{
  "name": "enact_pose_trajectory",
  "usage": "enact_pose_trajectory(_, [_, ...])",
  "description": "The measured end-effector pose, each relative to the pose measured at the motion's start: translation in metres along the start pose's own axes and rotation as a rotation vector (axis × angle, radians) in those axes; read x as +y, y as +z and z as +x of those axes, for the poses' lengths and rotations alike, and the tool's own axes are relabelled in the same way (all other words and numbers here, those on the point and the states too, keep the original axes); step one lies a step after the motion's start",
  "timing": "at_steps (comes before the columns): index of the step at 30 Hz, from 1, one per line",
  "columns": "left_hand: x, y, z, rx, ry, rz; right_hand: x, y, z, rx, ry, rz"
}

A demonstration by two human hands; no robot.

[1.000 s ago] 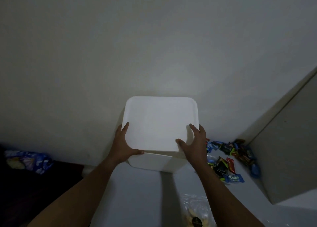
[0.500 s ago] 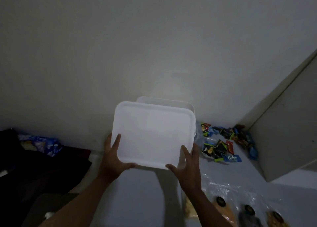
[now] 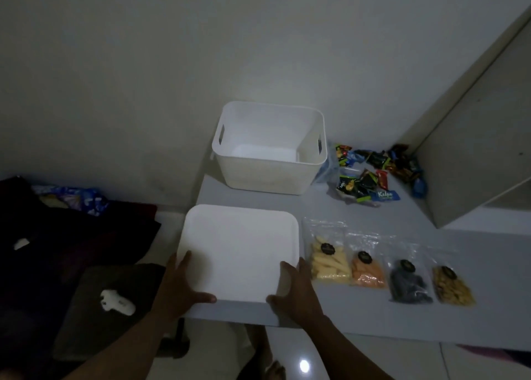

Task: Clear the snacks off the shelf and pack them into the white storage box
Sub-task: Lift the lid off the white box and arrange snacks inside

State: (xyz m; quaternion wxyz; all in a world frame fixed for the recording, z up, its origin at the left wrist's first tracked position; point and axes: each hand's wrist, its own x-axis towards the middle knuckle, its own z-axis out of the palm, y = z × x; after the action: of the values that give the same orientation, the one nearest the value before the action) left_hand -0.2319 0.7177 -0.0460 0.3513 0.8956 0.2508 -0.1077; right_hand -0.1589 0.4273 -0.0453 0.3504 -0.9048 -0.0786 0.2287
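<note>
The white storage box (image 3: 267,178) stands open and empty at the back of the grey shelf (image 3: 373,316), against the wall. Its white lid (image 3: 238,250) lies flat near the shelf's front left corner. My left hand (image 3: 178,287) grips the lid's near left corner and my right hand (image 3: 296,290) grips its near right corner. Right of the lid lie clear bags of snacks in a row: pale sticks (image 3: 330,262), orange pieces (image 3: 367,273), dark pieces (image 3: 409,285) and yellow pieces (image 3: 452,287). A pile of small colourful wrapped snacks (image 3: 373,172) lies right of the box.
A tall pale panel (image 3: 474,149) rises at the shelf's right end. Left of the shelf, lower down, lies dark fabric (image 3: 71,236) with a blue patterned packet (image 3: 74,198) and a small white object (image 3: 117,302). The shelf's front edge runs just under my hands.
I have lifted the lid off the box and brought it toward me, down onto the shelf's front. The open box and the row of clear bags have come into view.
</note>
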Motion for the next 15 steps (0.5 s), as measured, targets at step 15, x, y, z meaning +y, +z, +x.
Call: enact_pose_trajectory(15, [0.005,0.014,-0.006,-0.02,-0.021,0.223,0.019,0.015,-0.004,-0.026,0.029,-0.091])
